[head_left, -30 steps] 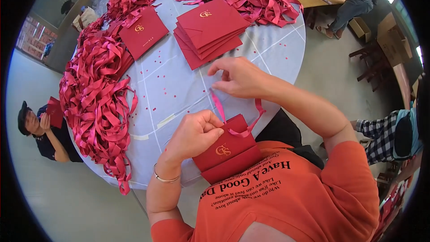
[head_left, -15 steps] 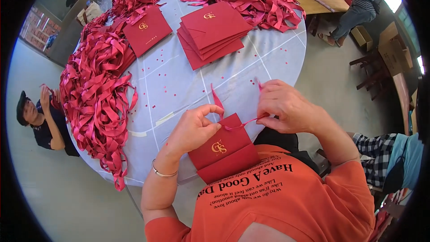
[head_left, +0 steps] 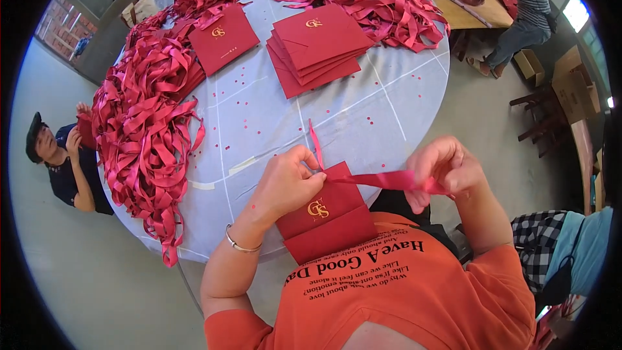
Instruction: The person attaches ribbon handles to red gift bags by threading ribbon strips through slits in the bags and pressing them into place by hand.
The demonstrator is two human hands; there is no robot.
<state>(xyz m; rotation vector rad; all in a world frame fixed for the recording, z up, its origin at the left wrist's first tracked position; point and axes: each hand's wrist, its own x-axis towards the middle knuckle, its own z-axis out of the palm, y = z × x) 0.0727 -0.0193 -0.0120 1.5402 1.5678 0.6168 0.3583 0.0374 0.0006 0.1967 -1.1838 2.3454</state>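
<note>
A small red paper gift bag [head_left: 310,209] with a gold emblem and a crosswise fold rests at the table's near edge, against my orange shirt. At its top edge my left hand [head_left: 285,181] pinches a pink-red ribbon, whose short loose end rises above the fingers. From there the ribbon [head_left: 379,180] stretches right, slightly blurred, to my right hand [head_left: 447,167], which is closed on it beyond the bag's right side. Exactly how the ribbon passes through the bag is hidden by my left fingers.
A ribbon pile [head_left: 146,129] covers the table's left side; another ribbon pile [head_left: 382,0] lies at the back. Flat red bags [head_left: 321,35] form a stack, near another red bag [head_left: 223,42]. A person [head_left: 61,155] sits at left. Boxes [head_left: 573,84] and stools [head_left: 538,113] stand right.
My right hand has moved right and slightly nearer, drawing the ribbon out into a long taut stretch. The left hand stays at the bag's top edge.
</note>
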